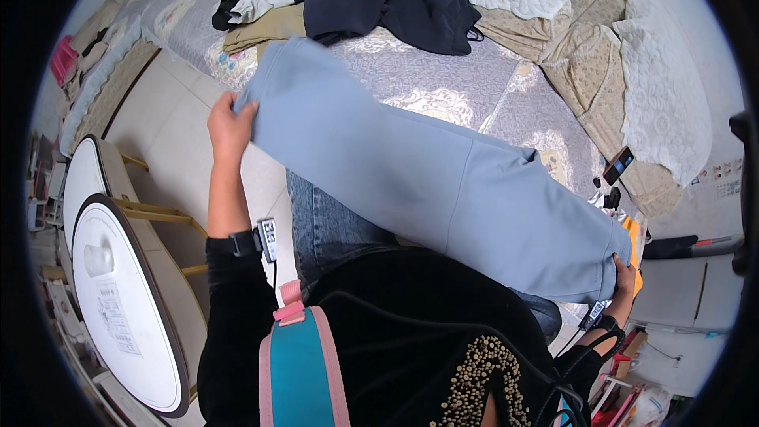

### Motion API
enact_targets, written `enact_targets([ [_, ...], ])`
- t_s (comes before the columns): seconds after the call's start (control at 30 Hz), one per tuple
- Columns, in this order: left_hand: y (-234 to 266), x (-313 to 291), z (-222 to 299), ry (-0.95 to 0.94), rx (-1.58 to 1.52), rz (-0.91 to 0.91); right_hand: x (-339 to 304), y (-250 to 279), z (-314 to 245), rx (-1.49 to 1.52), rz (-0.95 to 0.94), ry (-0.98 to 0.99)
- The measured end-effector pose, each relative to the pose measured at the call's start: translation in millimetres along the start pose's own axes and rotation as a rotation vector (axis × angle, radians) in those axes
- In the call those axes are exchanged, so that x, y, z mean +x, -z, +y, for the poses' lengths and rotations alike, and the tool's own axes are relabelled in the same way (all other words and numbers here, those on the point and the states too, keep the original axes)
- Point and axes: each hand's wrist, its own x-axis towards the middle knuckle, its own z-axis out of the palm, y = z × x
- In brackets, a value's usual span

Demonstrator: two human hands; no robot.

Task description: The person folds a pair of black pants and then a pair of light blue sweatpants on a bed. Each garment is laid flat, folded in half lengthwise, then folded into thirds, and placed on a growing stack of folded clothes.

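A pair of light blue-grey pants [411, 166] is stretched sideways in front of my body, above my lap and the bed's near side. My left hand [231, 125] is closed on the end at the far left, thumb on top of the cloth. At the lower right, my right hand [624, 278] grips the other end near a stitched edge; most of its fingers are behind the fabric. The cloth is slightly blurred at the left and sags between my hands.
Beyond the pants is a bed [506, 103] with a patterned cover. Dark clothes [387, 4] and khaki clothing [273, 26] are heaped on it. A phone [618, 165] lies at the right, beside a rumpled beige cloth [589, 87]. White round-topped tables [126, 300] stand left.
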Motion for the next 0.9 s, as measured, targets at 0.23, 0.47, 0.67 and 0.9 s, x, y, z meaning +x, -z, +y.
enact_targets([
  [0.23,-11,-11,-11,0.037,-0.248,-0.144,17,-1,15,-0.091,0.001,0.014],
  [0.47,2,35,85,0.109,-1.279,-0.327,21,-1,14,-0.175,-0.014,-0.023],
  [0.67,-70,16,-25,0.806,-0.967,-0.341,10,-6,9,-0.168,0.010,0.002],
  [0.9,-111,-50,-130,0.890,-0.728,-0.630,6,-20,-7,-0.458,0.063,0.006],
])
